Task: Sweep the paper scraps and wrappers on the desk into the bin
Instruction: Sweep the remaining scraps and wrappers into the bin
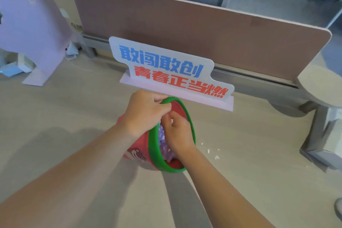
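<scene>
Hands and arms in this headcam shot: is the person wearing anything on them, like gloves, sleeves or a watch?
No. The left hand and right hand are bare, with no gloves or rings that I can see. Both forearms are uncovered as far as the picture's lower edge, so no sleeves show. No watch, band or marking shows at either wrist. Anything worn higher up lies out of view.
</scene>
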### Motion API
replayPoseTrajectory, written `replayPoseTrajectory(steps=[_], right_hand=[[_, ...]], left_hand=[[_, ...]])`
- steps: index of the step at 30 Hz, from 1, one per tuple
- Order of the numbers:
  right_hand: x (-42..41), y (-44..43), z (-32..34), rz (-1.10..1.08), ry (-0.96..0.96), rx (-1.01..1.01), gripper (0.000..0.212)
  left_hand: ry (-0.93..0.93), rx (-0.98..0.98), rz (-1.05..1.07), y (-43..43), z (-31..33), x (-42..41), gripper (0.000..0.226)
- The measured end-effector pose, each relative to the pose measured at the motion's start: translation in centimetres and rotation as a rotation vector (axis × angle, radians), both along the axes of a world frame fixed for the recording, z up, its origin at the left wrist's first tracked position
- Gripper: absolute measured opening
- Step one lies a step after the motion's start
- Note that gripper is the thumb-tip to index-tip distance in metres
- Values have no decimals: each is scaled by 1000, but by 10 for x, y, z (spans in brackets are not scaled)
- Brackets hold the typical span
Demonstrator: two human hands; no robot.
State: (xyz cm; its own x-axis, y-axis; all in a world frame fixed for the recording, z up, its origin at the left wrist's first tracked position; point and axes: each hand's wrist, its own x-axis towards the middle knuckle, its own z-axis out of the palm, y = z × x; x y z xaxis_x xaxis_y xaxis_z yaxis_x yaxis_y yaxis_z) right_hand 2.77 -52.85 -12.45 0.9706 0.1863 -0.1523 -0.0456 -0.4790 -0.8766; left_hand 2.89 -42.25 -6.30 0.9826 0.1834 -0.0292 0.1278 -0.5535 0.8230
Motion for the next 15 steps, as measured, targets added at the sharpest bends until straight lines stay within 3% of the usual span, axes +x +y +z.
replayPoseTrajectory(steps=[4,8,13,15], right_hand=[[-7,22,10,164,-15,-74,10],[-23,9,13,119,-36,-15,14],[-29,-64,-3,-376,-56,171,13],[-25,-102,-27,-549,14,109,14]], left_hand=[[-7,-44,-19,7,3,-3,21],[-17,-14,-66,9,2,-2,25],[-1,-2,-90,6,1,-2,24],[8,8,-90,5,0,0,24]])
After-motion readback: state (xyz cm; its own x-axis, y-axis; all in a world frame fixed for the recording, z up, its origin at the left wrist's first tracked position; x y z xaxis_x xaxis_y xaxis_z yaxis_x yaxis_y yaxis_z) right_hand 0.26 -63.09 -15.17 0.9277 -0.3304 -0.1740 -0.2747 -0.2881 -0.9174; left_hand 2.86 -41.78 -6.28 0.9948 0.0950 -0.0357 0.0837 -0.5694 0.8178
